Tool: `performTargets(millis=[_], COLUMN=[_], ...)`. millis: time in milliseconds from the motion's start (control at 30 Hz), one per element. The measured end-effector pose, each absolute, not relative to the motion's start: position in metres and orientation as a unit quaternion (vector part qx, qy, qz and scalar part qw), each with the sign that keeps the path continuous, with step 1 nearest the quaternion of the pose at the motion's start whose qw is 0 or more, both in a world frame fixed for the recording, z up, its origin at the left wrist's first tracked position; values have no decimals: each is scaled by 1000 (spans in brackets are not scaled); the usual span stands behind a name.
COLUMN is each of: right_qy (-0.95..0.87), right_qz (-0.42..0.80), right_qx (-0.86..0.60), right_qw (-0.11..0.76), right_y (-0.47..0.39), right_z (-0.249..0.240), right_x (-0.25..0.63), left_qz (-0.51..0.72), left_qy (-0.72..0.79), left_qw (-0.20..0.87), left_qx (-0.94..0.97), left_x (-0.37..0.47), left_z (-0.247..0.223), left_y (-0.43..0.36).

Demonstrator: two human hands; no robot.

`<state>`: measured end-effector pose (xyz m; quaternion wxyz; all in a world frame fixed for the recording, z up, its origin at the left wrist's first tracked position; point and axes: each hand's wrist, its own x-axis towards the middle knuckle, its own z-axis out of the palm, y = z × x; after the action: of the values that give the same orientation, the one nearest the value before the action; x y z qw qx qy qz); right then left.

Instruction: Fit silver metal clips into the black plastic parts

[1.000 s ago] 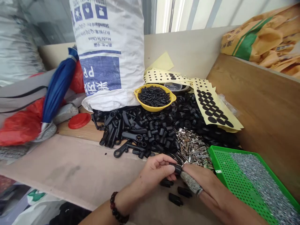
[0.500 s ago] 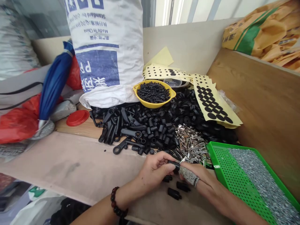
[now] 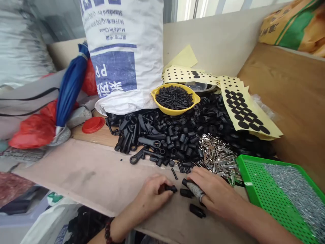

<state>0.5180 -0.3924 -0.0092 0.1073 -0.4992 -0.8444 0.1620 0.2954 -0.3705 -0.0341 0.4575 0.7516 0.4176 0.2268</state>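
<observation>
One crosswise black cylinder [image 3: 170,188], tip [image 3: 175,189] rightward

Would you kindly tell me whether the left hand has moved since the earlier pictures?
Yes: the left hand has moved to the left, farther from the green tray.

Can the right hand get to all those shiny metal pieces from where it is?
Probably yes. The right hand is just in front of the shiny metal pieces, and nothing seems to stand between. The green tray sits off to the right.
</observation>
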Motion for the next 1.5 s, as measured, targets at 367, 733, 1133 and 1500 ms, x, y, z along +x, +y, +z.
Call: performTargets(millis=[367,733,1133,1500], right_qy=[-829,-787,-800,-799], right_qz=[99,250,193,75], right_qx=[-551,-556,-544,-494], right_qw=[-16,98,164,334], right_y=[-362,-366,-392,-405], right_z=[-11,6,-4,2], right_x=[459,496,546,535], left_qz=[249,245,19,326], left_qy=[357,361,281,376], left_qw=[352,252,59,685], left_qx=[829,864,958,531], left_x=[292,321,324,344], left_z=[-49,-15,-5,-2], left_y=[-380,-356,-324,-338])
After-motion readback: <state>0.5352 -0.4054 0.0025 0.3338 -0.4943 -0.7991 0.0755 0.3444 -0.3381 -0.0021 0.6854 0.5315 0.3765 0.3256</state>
